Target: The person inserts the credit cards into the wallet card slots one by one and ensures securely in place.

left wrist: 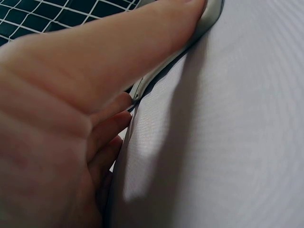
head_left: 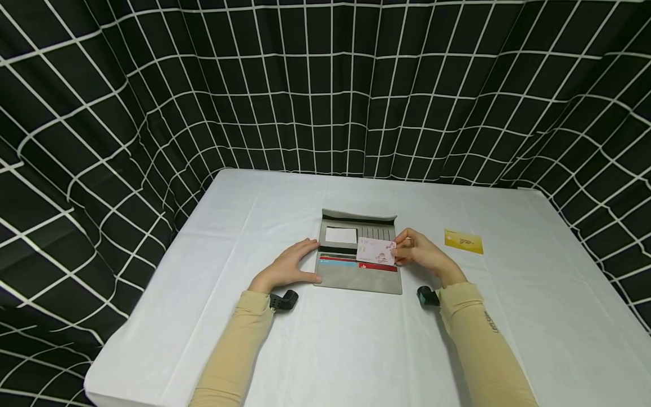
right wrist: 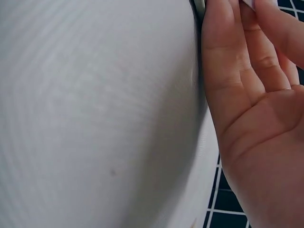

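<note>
A grey wallet [head_left: 356, 277] lies unfolded on the white table [head_left: 325, 350], with red and blue cards tucked in its slots and a white card [head_left: 341, 234] in its upper half. My left hand [head_left: 290, 265] rests flat on the wallet's left edge, thumb along its lower corner [left wrist: 209, 14]. My right hand [head_left: 419, 252] pinches a pale pink card [head_left: 377, 252] over the wallet's right side. In the right wrist view only the palm and fingers [right wrist: 237, 71] show, next to the wallet edge.
A yellow card [head_left: 463, 241] lies on the table to the right of the wallet. A black curtain with a white grid [head_left: 325, 85] hangs around the back and sides. The table's edges fall away at left and right.
</note>
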The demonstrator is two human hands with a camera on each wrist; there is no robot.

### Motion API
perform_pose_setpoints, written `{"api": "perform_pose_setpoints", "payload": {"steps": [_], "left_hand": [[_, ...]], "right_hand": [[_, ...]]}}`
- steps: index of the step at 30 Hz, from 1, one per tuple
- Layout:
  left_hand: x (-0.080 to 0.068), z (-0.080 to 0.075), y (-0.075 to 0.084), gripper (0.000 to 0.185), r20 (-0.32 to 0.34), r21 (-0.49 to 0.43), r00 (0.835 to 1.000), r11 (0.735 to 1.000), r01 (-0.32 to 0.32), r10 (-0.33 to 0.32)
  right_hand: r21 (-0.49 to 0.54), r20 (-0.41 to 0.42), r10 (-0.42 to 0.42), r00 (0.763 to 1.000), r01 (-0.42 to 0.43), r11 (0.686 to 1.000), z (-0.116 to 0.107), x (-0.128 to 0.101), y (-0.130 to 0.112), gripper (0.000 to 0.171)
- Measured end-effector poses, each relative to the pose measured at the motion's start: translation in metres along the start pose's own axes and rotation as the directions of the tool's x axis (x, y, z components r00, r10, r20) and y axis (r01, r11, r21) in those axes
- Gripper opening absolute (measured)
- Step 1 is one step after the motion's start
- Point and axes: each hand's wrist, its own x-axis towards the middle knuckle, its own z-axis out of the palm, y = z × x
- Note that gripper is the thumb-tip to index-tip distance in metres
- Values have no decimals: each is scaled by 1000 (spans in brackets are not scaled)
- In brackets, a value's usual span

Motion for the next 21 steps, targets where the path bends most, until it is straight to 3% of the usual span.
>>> {"api": "perform_pose_setpoints", "payload": {"steps": [14,21], "left_hand": [[0,1,-2,90,-17,-11,999,999,-36,36],[0,0,-2,90,-3,0,1000,1000,-14,14]], "right_hand": [[-86,-14,-54,998,52,995,5,0,4,25],[-96,-18,-69,997,67,993,3,-4,2,24]]}}
